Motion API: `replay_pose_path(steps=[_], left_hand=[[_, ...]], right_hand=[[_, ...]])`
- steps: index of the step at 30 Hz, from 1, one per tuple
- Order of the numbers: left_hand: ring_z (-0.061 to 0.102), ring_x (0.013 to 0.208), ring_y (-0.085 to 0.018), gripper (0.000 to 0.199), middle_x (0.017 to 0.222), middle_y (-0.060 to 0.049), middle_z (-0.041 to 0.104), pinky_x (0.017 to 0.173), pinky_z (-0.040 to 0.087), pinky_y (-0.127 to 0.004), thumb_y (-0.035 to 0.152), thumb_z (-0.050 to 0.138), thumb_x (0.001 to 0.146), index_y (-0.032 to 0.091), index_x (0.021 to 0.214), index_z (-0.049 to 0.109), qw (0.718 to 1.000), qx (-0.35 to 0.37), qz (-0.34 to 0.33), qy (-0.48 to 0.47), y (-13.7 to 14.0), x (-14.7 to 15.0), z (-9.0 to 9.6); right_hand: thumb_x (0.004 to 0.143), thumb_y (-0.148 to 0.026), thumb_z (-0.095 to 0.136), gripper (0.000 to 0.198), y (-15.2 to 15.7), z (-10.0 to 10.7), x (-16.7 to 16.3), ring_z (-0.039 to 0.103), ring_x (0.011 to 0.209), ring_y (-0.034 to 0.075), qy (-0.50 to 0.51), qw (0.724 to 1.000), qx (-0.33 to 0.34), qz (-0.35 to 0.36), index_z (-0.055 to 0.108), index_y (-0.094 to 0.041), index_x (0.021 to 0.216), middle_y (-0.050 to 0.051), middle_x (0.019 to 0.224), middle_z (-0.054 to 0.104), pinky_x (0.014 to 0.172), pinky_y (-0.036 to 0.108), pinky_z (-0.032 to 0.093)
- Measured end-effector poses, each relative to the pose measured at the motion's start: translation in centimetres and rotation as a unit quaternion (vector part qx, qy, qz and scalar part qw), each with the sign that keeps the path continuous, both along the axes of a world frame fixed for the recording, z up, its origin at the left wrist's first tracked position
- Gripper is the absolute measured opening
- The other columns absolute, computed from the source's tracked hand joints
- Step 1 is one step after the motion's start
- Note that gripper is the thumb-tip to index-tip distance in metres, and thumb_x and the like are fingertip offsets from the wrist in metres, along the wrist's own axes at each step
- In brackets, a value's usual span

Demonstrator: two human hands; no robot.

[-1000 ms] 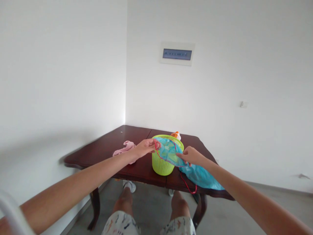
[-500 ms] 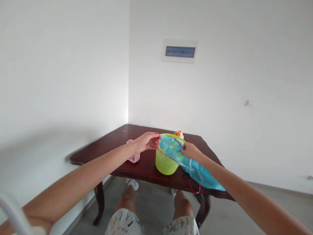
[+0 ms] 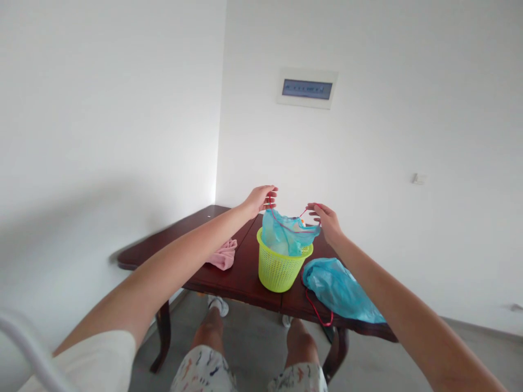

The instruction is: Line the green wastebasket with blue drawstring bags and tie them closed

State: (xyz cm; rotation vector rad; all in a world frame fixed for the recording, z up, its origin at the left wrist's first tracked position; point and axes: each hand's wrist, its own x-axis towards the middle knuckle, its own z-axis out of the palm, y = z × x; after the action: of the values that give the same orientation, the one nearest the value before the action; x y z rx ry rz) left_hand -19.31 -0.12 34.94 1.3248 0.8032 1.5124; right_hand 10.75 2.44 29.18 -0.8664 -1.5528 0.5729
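A thin blue plastic bag (image 3: 281, 234) with a red drawstring sits partly inside a yellow-green mesh basket (image 3: 280, 272). My left hand (image 3: 261, 199) pinches the red drawstring on the left of the bag's mouth. On the other side, my right hand (image 3: 324, 218) has its fingers closed on the drawstring too. Both hands are raised above the basket rim, with the bag's top edge drawn up between them. Something pale shows through the plastic. A second blue bag with a red cord (image 3: 343, 288) lies to the right of the basket.
The dark wooden table (image 3: 245, 267) stands in the corner against white walls. A crumpled pink cloth (image 3: 224, 255) lies left of the basket. Behind the bag, a small orange and white item (image 3: 303, 222) is mostly covered. The second bag's cord hangs over the front edge.
Both hands have risen and pulled the bag's mouth upward by its red drawstring. The bag, earlier stretched slanting across the basket toward the right, now hangs down into the basket.
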Motion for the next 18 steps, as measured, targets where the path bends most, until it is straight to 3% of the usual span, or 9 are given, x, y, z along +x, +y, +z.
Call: replay_pose_path(steps=[6,9,11,13,15,18], left_hand=[[0.071,0.105,-0.026,0.004,0.095,-0.007,0.079,0.105,0.057,-0.038,0.016,0.084,0.084,0.019,0.083,0.082,0.987,0.092,0.09,0.096,3.3,3.5,3.1],[0.072,0.123,-0.029,0.018,0.113,-0.009,0.083,0.115,0.053,-0.04,0.011,0.081,0.08,0.019,0.096,0.083,0.982,0.113,0.108,0.106,4.0,4.4,4.1],[0.074,0.126,-0.028,0.028,0.124,-0.012,0.082,0.116,0.053,-0.039,0.01,0.079,0.082,0.018,0.109,0.079,0.982,0.118,0.101,0.103,4.0,4.9,4.6],[0.078,0.116,-0.025,0.038,0.123,-0.012,0.081,0.11,0.057,-0.039,0.012,0.076,0.088,0.018,0.125,0.071,0.986,0.112,0.073,0.1,3.8,5.2,4.9],[0.08,0.095,-0.022,0.044,0.111,-0.009,0.08,0.098,0.061,-0.038,0.019,0.073,0.096,0.02,0.138,0.061,0.99,0.096,0.032,0.1,3.4,5.5,4.9],[0.064,0.062,-0.015,0.038,0.086,0.001,0.068,0.076,0.058,-0.033,0.034,0.074,0.104,0.022,0.137,0.058,0.99,0.075,-0.015,0.117,3.1,5.5,4.5]], right_hand=[[0.095,-0.059,0.067,0.058,1.6,3.9,-2.9,0.073,0.108,0.028,-0.035,0.993,0.1,-0.053,0.084,-0.02,0.134,0.015,0.126,0.082,0.1,0.045,0.061],[0.09,-0.044,0.072,0.063,2.0,5.5,-3.4,0.073,0.106,0.027,-0.078,0.982,0.148,-0.083,0.081,-0.021,0.147,0.016,0.136,0.077,0.105,0.049,0.062],[0.088,-0.037,0.075,0.072,2.0,6.4,-3.6,0.074,0.108,0.027,-0.088,0.985,0.135,-0.053,0.074,-0.024,0.159,0.015,0.137,0.078,0.107,0.049,0.063],[0.088,-0.036,0.077,0.082,1.7,7.1,-4.0,0.076,0.107,0.026,-0.074,0.993,0.087,0.013,0.063,-0.025,0.169,0.011,0.127,0.083,0.104,0.047,0.065],[0.088,-0.036,0.078,0.09,1.3,7.6,-4.4,0.08,0.105,0.025,-0.041,0.996,0.032,0.076,0.053,-0.026,0.175,0.006,0.116,0.086,0.101,0.044,0.065],[0.085,-0.038,0.081,0.104,0.7,7.9,-4.9,0.084,0.096,0.025,0.004,0.992,-0.026,0.124,0.039,-0.03,0.18,0.002,0.109,0.086,0.096,0.042,0.067]])
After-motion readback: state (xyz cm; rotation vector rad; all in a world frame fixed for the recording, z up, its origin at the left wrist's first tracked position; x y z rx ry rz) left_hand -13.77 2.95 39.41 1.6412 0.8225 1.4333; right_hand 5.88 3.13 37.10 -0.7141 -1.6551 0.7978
